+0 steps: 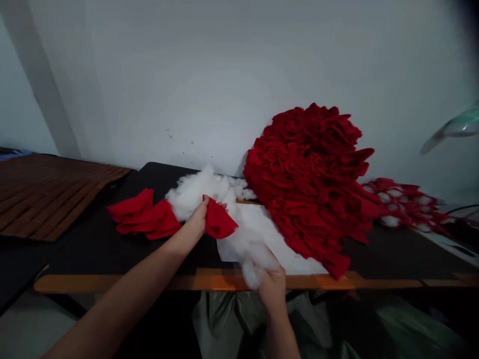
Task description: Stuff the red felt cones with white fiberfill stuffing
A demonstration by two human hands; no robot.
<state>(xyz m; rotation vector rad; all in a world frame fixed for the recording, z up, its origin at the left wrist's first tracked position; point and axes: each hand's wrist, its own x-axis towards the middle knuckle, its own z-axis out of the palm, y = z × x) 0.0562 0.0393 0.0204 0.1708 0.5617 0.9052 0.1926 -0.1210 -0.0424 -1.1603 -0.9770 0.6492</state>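
My left hand (198,218) grips a folded piece of red felt (219,219) at the middle of the dark table top (93,254), with a mass of white polyester stuffing (200,192) just behind it. Another length of red felt (145,217) lies to its left, running toward that hand. My right hand (272,288) is at the table's front edge, closed around a tuft of the white stuffing (254,264). Beyond it lies a white paper sheet (258,234), partly covered by the stuffing and by a large heap of ruffled red felt (307,184).
A strip of stuffed red felt loops (404,204) lies right of the heap, against the white wall (187,85). A brown woven mat (48,194) lies at left. An orange strip (194,282) edges the table front. Plastic sheeting (224,319) hangs below it.
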